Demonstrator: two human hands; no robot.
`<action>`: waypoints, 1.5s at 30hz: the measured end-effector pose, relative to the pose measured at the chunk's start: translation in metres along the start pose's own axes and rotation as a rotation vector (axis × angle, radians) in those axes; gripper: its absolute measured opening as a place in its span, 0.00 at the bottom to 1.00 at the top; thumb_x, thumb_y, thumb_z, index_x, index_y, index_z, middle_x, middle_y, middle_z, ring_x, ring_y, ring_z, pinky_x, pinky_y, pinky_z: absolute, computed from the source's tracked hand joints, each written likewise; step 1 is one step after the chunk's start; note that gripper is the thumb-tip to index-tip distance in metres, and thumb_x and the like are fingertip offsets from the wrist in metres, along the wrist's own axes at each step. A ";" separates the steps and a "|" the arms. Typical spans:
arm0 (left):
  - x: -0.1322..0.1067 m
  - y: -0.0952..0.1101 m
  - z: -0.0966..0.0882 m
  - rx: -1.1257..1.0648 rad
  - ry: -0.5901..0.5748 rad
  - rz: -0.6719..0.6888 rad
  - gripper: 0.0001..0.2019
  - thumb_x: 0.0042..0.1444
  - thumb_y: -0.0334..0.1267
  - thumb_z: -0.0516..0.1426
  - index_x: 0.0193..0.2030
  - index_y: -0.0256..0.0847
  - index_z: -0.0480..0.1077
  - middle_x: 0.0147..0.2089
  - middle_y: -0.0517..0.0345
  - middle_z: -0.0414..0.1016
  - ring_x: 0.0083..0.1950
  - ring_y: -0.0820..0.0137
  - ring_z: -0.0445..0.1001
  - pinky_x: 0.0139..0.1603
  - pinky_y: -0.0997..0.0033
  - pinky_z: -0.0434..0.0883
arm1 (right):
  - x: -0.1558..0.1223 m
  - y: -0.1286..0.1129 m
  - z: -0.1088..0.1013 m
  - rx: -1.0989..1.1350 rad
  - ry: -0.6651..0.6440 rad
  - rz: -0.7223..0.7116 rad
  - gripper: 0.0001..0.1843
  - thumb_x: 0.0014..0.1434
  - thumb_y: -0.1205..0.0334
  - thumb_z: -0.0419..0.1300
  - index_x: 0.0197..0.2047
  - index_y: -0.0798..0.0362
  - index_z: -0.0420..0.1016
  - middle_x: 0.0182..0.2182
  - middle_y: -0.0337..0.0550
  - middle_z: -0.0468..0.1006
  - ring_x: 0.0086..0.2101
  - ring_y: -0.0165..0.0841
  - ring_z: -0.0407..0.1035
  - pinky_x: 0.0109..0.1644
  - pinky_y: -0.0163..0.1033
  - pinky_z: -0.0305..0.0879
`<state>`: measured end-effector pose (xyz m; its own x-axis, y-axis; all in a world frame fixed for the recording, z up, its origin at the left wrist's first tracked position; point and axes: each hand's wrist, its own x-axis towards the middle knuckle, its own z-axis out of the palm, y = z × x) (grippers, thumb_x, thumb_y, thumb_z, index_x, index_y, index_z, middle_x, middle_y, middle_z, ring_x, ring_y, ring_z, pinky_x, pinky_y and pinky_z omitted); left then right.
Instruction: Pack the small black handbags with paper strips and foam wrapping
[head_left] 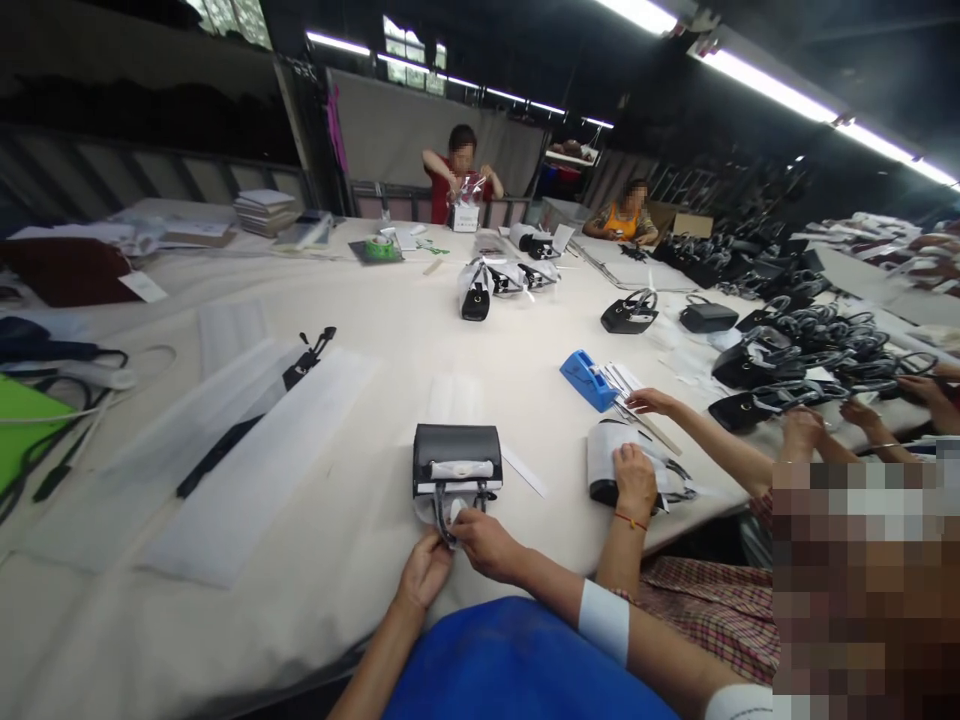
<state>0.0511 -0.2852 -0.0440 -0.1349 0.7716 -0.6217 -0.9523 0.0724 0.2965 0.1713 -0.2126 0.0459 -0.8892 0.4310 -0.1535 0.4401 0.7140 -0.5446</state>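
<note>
A small black handbag (456,445) lies on the table right in front of me, with its handles toward my body. White wrapping shows along its front and around the handles. My left hand (427,572) is closed at the near end of the handle (441,512), its fingers curled beneath it. From the right, my right hand (487,543) pinches the same handle beside a small white oval piece (455,510). The exact grip of the fingertips is partly hidden. A white paper strip (525,472) lies beside the bag.
Translucent wrapping sheets (247,470) and a black strap (225,445) lie at left. At right, a co-worker's hands handle a wrapped bag (606,460) near a blue tape dispenser (589,380). Many black handbags (757,360) are heaped farther right. Two people work across the table.
</note>
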 end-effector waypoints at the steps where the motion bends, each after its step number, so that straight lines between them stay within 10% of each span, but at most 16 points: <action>1: -0.003 0.003 0.002 -0.032 -0.053 -0.031 0.13 0.48 0.21 0.52 0.38 0.34 0.73 0.32 0.53 0.77 0.37 0.70 0.77 0.42 0.72 0.74 | -0.001 0.002 0.002 0.025 -0.005 -0.008 0.15 0.54 0.75 0.49 0.37 0.53 0.73 0.39 0.43 0.72 0.42 0.32 0.67 0.46 0.31 0.60; 4: -0.010 0.010 0.007 -0.124 -0.143 -0.111 0.13 0.49 0.24 0.51 0.40 0.33 0.73 0.34 0.49 0.78 0.40 0.65 0.78 0.41 0.67 0.74 | -0.003 0.009 0.008 0.100 -0.026 -0.039 0.18 0.52 0.78 0.48 0.37 0.53 0.74 0.41 0.42 0.74 0.43 0.31 0.68 0.46 0.30 0.60; 10: -0.006 0.007 0.021 -0.109 0.133 -0.160 0.05 0.53 0.26 0.54 0.32 0.33 0.71 0.26 0.56 0.76 0.26 0.74 0.74 0.29 0.76 0.72 | -0.006 0.012 0.021 0.120 0.093 0.093 0.12 0.56 0.73 0.50 0.36 0.53 0.73 0.38 0.42 0.75 0.42 0.32 0.69 0.47 0.33 0.62; 15: 0.000 0.010 0.025 -0.091 0.132 -0.208 0.09 0.55 0.28 0.51 0.25 0.36 0.67 0.19 0.60 0.69 0.22 0.76 0.70 0.27 0.76 0.70 | 0.002 -0.001 0.015 0.024 0.298 0.282 0.10 0.58 0.67 0.54 0.44 0.53 0.67 0.43 0.45 0.70 0.36 0.31 0.68 0.40 0.34 0.64; 24: -0.008 0.012 0.029 0.092 0.114 -0.183 0.09 0.51 0.27 0.49 0.22 0.36 0.64 0.20 0.57 0.66 0.24 0.73 0.69 0.28 0.72 0.70 | 0.022 -0.007 0.005 -0.255 0.128 0.477 0.10 0.54 0.65 0.59 0.40 0.58 0.68 0.43 0.51 0.70 0.37 0.37 0.69 0.38 0.38 0.64; 32: -0.016 0.026 0.028 0.474 0.403 0.080 0.05 0.48 0.29 0.53 0.33 0.36 0.67 0.32 0.53 0.72 0.37 0.63 0.74 0.41 0.59 0.73 | 0.018 -0.005 0.015 -0.399 0.343 0.194 0.04 0.60 0.68 0.53 0.36 0.55 0.69 0.37 0.47 0.72 0.39 0.35 0.64 0.40 0.37 0.58; 35: -0.028 0.040 0.036 0.760 0.504 0.475 0.15 0.50 0.30 0.54 0.46 0.39 0.66 0.49 0.50 0.71 0.55 0.61 0.69 0.57 0.56 0.67 | 0.021 -0.003 0.018 -0.430 0.399 0.079 0.08 0.63 0.69 0.50 0.36 0.55 0.69 0.34 0.46 0.72 0.36 0.34 0.64 0.40 0.38 0.57; 39: -0.020 0.062 0.060 1.569 0.097 1.150 0.20 0.56 0.31 0.50 0.57 0.39 0.62 0.61 0.46 0.64 0.65 0.61 0.59 0.67 0.52 0.58 | 0.025 0.004 0.018 -0.387 0.292 -0.010 0.09 0.64 0.69 0.50 0.43 0.54 0.71 0.33 0.44 0.74 0.33 0.32 0.66 0.37 0.35 0.57; 42: -0.001 0.080 0.070 1.908 -0.249 1.129 0.22 0.57 0.28 0.47 0.59 0.37 0.63 0.60 0.47 0.68 0.64 0.63 0.63 0.66 0.54 0.61 | 0.030 0.007 0.012 -0.292 0.219 0.069 0.12 0.64 0.66 0.50 0.49 0.51 0.70 0.34 0.42 0.77 0.32 0.31 0.69 0.34 0.33 0.57; 45: 0.013 0.095 0.066 2.040 -0.361 1.049 0.23 0.56 0.26 0.45 0.58 0.36 0.65 0.59 0.48 0.70 0.63 0.63 0.65 0.65 0.55 0.64 | 0.037 0.006 0.003 -0.217 0.199 0.217 0.13 0.66 0.57 0.49 0.44 0.50 0.73 0.34 0.42 0.78 0.33 0.32 0.71 0.34 0.34 0.59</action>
<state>-0.0234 -0.2266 0.0241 0.0351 0.9763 0.2134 0.8302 -0.1474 0.5377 0.1408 -0.1941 0.0350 -0.7399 0.6690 -0.0713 0.6510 0.6852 -0.3265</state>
